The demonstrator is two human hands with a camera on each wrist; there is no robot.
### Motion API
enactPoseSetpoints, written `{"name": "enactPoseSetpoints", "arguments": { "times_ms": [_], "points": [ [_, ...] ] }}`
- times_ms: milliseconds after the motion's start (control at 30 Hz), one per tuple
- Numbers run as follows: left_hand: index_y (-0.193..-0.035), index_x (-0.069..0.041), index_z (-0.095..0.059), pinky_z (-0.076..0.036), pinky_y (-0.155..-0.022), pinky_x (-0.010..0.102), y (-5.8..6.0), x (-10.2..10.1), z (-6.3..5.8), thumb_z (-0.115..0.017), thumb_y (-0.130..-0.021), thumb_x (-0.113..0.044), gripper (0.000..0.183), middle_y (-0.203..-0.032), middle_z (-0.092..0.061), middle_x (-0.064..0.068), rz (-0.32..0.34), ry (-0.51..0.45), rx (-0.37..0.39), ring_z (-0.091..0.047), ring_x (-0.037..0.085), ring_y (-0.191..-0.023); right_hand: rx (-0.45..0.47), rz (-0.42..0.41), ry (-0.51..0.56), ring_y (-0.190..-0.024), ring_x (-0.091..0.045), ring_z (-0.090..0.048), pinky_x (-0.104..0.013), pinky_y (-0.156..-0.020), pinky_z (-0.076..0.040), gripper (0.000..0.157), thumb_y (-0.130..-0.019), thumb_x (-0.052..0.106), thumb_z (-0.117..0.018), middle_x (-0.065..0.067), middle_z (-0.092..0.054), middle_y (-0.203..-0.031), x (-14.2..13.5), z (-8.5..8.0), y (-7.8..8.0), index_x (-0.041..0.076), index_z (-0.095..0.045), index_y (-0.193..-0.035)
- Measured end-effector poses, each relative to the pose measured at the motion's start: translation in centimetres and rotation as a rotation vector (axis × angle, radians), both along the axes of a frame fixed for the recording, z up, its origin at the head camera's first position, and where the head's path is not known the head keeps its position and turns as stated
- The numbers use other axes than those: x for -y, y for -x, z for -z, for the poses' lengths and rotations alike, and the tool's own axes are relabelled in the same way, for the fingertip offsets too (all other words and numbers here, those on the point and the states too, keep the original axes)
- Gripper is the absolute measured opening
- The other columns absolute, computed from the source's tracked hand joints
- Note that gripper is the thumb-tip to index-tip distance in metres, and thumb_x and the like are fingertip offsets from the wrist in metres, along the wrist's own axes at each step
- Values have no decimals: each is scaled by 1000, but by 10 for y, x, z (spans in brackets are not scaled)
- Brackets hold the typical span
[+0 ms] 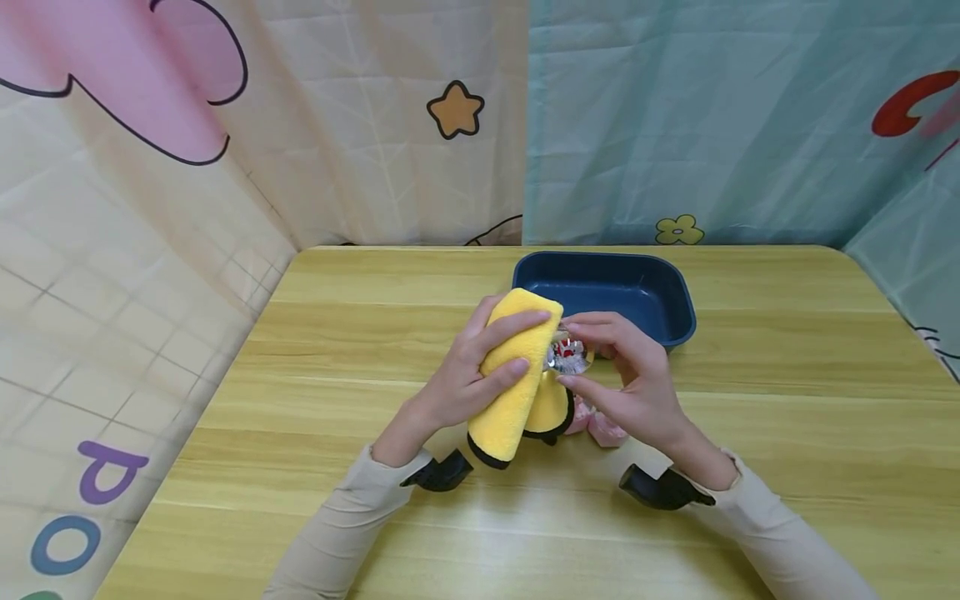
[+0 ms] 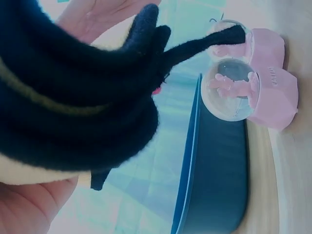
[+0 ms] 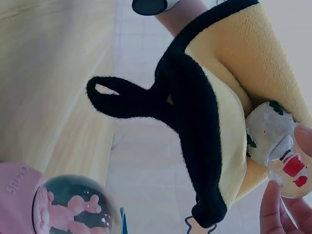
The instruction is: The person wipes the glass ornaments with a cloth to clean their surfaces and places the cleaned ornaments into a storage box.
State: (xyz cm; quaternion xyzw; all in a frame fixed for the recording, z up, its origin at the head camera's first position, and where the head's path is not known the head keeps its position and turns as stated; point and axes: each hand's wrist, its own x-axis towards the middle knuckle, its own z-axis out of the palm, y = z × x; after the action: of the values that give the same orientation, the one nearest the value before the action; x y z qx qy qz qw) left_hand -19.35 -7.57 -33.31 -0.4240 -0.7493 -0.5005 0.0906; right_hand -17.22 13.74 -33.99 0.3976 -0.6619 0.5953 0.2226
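Pastel curtains wrap the scene, an orange star up at eleven o'clock from the hands, and below spreads a wood-grain counter, catching a shine down towards six. Centre stage, the left hand: fingers clamped on a folded yellow cloth, thumb and forefinger apart across its face, presumably to keep that fold from slipping. Over to the right hand, and here it's a pinch, thumb below, fingers above, on a globe with a red figure inside. It's up off the counter, close against the cloth at the cloth's three o'clock; so light a hold probably leaves much of its surface facing that soft pile. At five o'clock from it, two pink globes stand side by side, domes up, bases on the counter, surely the steadiest way to park something round. And at one o'clock, the blue tub, open side up, set back beyond the hands, which seems to give them working room. From the left wrist, black trim blocks any clear look at the held globe.
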Motion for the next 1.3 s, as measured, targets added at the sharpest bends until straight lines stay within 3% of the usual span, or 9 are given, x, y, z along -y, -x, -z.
{"name": "enactPoseSetpoints", "arguments": {
  "times_ms": [100, 300, 467, 600, 833, 1033, 1167, 1300],
  "points": [
    [-131, -21, -48, -46, -72, 28, -1, 2, 1, -42, -94, -52, 49, -133, -39, 15, -7, -11, 4, -48, 21, -98, 70, -2, 38, -98, -10, -59, -14, -80, -51, 41, -76, -4, -71, -2, -61, -117, 1, 1, -3, -15, -54, -112],
    [-131, -21, -48, -46, -72, 27, -1, 9, 2, -42, -94, -54, 50, -132, -38, 14, -47, -18, 6, -49, 20, -97, 264, 67, 94, -83, -4, -61, -12, -69, -52, 40, -81, -11, -62, 5, -61, -112, -2, -1, -8, -3, -56, -119],
    [-131, -20, -48, -48, -69, 27, 4, 17, -2, -45, -94, -49, 48, -130, -38, 14, -69, -29, 7, -51, 20, -92, 300, 130, 138, -67, -8, -53, -14, -60, -50, 39, -81, -16, -57, 1, -63, -107, -10, -11, 3, -7, -55, -118],
    [-131, -21, -49, -49, -68, 27, 6, 23, -1, -45, -94, -50, 47, -129, -39, 13, -92, -17, 19, -52, 19, -91, 336, 212, 127, -65, -7, -53, -13, -58, -50, 37, -82, -12, -59, 2, -63, -105, -22, -12, 17, -7, -56, -118],
    [-133, -22, -48, -51, -69, 27, 3, 25, 9, -48, -96, -40, 42, -130, -40, 14, -68, 1, 31, -55, 20, -92, 342, 515, -107, -64, 0, -49, -7, -57, -44, 38, -81, -1, -68, 18, -60, -91, -57, 4, 32, 1, -60, -118],
    [-133, -23, -48, -51, -68, 26, 2, 25, 16, -50, -96, -34, 39, -131, -40, 14, -72, 26, 33, -54, 19, -90, 305, 682, -388, -58, 2, -44, -11, -50, -40, 41, -78, 8, -74, -3, -57, -82, -80, 14, 47, 2, -63, -117],
    [-133, -25, -49, -51, -68, 26, 2, 27, 16, -51, -95, -32, 39, -133, -37, 12, -81, 35, 68, -55, 17, -88, 254, 741, -622, -59, -2, -44, -19, -50, -38, 44, -78, 18, -75, -13, -58, -85, -88, 15, 65, 5, -62, -118],
    [-133, -25, -49, -51, -67, 26, 3, 30, 14, -52, -95, -31, 39, -135, -36, 11, -96, 42, 83, -55, 16, -87, 186, 760, -761, -59, -13, -46, -25, -53, -36, 41, -76, 16, -75, -18, -61, -87, -93, 15, 80, 2, -64, -113]
  ]
}}
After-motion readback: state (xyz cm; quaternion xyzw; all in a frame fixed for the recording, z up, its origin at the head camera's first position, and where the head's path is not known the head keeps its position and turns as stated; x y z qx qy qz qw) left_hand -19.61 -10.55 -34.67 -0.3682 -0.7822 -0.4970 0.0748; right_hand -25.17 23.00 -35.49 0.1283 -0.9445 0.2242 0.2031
